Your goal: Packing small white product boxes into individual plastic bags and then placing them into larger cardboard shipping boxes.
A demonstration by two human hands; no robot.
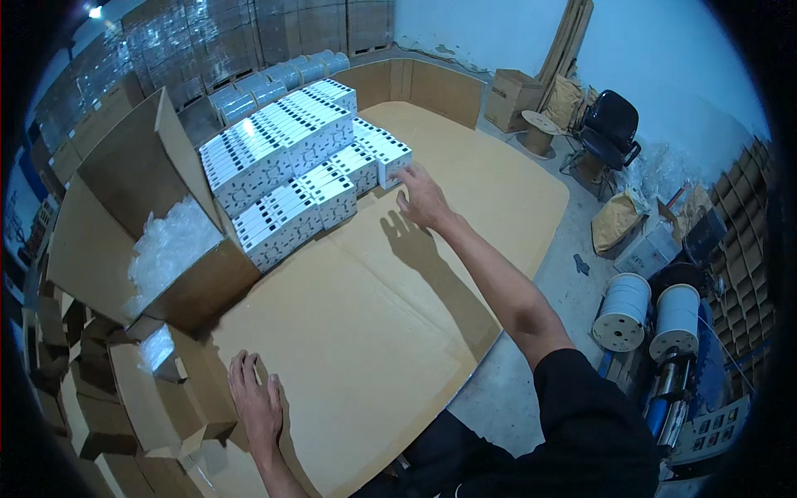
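The right hand [422, 197] is placed just beside the near right corner of the lower tier, where the end white carton [394, 163] is set farthest to the right. From this hand the carton lies ahead and slightly to the left; its narrow top appears to be aligned from the far left toward the near right, so that a short end is turned toward the fingers. The carton is well apart from the left hand [256, 407], which is held lower down, by the left edge of the cardboard sheet [357, 365]. The right thumb and fingers are parted, and no carton is seen lifted between them; whether the fingertips are touched to the carton cannot be told. The left hand is turned palm down, its fingers loosely extended and its thumb held apart, with nothing grasped.

The stacked white cartons [278, 141] are slim, straight-edged and smooth, marked with black patches, and are packed side by side in stepped tiers. To their left, crumpled clear plastic bags [174, 249] are heaped in an open corrugated box [195, 286], whose flaps are raised. The tan sheet is flat and matte, faintly creased, and is bordered at the far end by a low, bent cardboard wall [444, 93]. Near the left hand, a smaller open carton [203, 390] is seen with folded brown flaps.
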